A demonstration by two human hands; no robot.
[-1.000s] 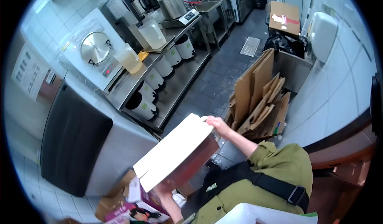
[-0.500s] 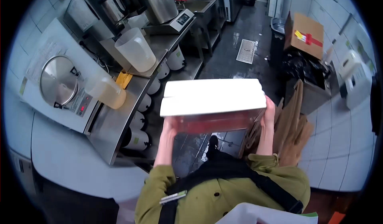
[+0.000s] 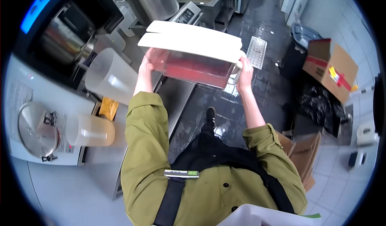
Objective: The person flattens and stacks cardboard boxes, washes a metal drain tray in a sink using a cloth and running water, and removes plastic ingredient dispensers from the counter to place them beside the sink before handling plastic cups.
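Note:
A clear rectangular container [image 3: 195,67] with red contents and a white lid [image 3: 193,41] is held out in front of my body. My left hand [image 3: 150,63] grips its left end, with some fingers seen through the clear wall. At the other end my right hand [image 3: 244,73] is closed around the pale handle [image 3: 235,74]. Left of the container, a translucent pitcher [image 3: 110,75] stands on the steel counter [image 3: 106,165]. Nearer to me is a second pitcher [image 3: 90,130] with amber liquid, beside a yellow packet [image 3: 108,108].
A machine with a blue screen [image 3: 40,5], a round-lidded appliance [image 3: 38,130], a steel pot [image 3: 155,1] and a scale [image 3: 187,15] line the left. Right are a dark bin [image 3: 295,55], an open cardboard box [image 3: 333,69], black bags [image 3: 319,105] and folded cardboard [image 3: 303,153]. A drain [image 3: 256,52] lies ahead.
The container has moved forward, and the handle in my right hand now shows. The view has shifted forward along the counter, bringing the pitchers and the blue-screened machine nearer.

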